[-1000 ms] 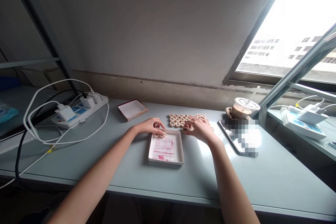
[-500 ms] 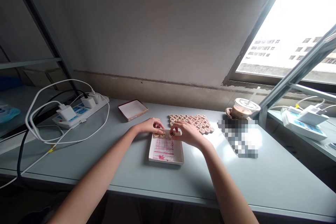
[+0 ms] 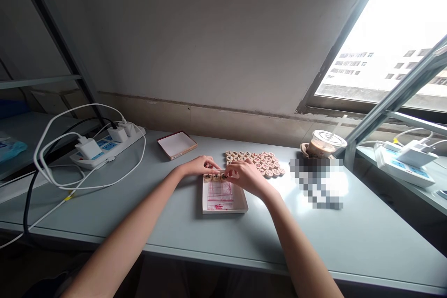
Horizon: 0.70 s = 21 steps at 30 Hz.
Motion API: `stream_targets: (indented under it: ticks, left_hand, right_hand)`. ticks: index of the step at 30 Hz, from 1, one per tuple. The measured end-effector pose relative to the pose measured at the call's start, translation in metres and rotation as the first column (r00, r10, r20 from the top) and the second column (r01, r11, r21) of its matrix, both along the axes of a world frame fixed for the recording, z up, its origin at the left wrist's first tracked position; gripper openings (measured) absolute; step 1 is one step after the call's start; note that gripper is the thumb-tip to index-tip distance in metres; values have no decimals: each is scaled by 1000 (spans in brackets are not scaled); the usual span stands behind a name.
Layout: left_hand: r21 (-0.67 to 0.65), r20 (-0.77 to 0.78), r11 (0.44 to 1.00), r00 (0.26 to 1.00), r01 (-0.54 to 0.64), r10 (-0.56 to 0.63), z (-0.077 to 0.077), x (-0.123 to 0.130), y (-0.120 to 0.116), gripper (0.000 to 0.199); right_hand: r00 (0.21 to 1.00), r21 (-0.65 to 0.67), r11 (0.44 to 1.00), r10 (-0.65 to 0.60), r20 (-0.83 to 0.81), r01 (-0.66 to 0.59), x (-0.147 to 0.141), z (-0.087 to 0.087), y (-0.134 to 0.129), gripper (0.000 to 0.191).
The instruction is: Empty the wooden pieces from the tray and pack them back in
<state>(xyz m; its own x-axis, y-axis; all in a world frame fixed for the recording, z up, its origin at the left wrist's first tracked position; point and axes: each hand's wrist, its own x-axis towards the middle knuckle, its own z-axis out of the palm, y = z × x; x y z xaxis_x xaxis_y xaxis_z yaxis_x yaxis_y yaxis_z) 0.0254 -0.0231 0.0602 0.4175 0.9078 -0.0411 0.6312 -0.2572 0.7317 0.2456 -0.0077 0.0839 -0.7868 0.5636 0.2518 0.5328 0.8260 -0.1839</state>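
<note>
A shallow white box with a red-printed sheet inside lies in front of me. Along its far wall stands a short row of round wooden xiangqi pieces with black characters. My left hand is closed at the far left rim of the box, thumb by the row; its curled fingers are partly hidden. My right hand pinches the rightmost xiangqi piece of that row between thumb and fingers. Just beyond my right hand, more pieces with black and red characters lie in close rows on the table.
A box lid lies open side up at the back left. Further left are a power strip with chargers and looped white cables. A lidded drink cup stands at the back right. A pixelated patch covers the table beside it.
My right hand has moved slightly left, bringing its piece against the others in the row. The box has turned a little and shifted right. My left hand has barely moved.
</note>
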Motion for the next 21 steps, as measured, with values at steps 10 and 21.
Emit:
stream_targets:
  ticks: [10, 21]
  left_hand:
    - [-21, 26, 997, 997, -79, 79, -3, 19, -6, 49]
    - [-28, 28, 998, 998, -54, 55, -1, 12, -4, 42]
  right_hand:
    - [929, 31, 937, -349, 124, 348, 45, -5, 33, 15]
    - [908, 74, 924, -383, 168, 375, 51, -12, 37, 17]
